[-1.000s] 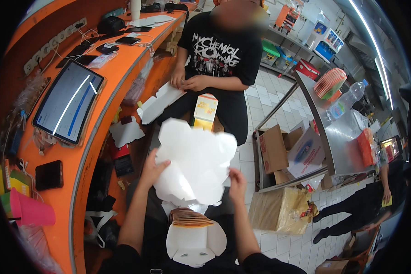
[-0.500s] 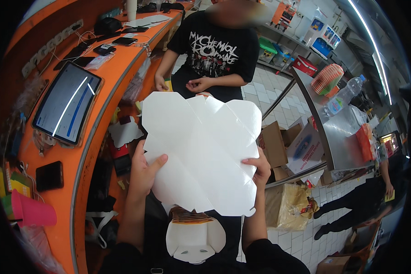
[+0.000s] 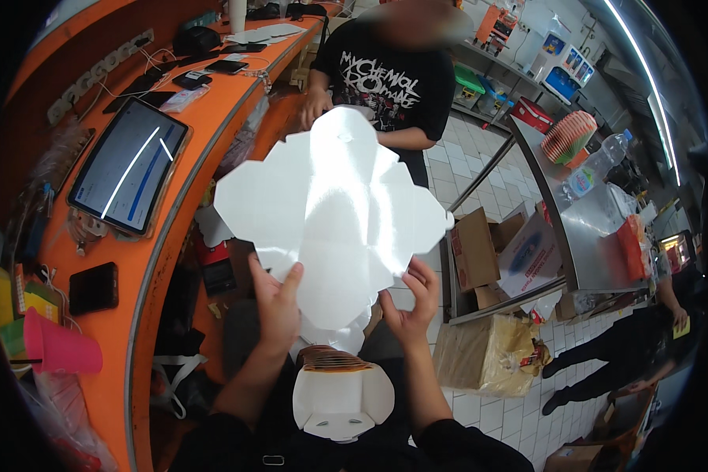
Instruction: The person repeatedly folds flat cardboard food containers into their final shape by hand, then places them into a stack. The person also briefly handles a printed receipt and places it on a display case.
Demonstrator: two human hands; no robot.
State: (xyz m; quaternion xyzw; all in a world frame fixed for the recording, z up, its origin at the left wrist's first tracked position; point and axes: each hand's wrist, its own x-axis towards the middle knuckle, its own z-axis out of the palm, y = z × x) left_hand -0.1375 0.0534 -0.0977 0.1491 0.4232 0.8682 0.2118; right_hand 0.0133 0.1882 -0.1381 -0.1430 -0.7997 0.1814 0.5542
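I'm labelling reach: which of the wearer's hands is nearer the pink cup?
Left. The left hand is at the white cardboard, right of the pink cup; the right hand is farther right from it.

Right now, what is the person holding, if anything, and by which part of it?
An unfolded white cardboard sheet, held at its lower-left edge by the left hand; the right hand is at its lower-right edge, its grip unclear.

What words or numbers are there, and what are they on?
Black T-shirt: big white lettering, which I won't copy.
Tablet: screen text too small to read.
Clear bottle: label too small.
White carton and brown box: blurred print.
White cardboard sheet: none on the side facing us.
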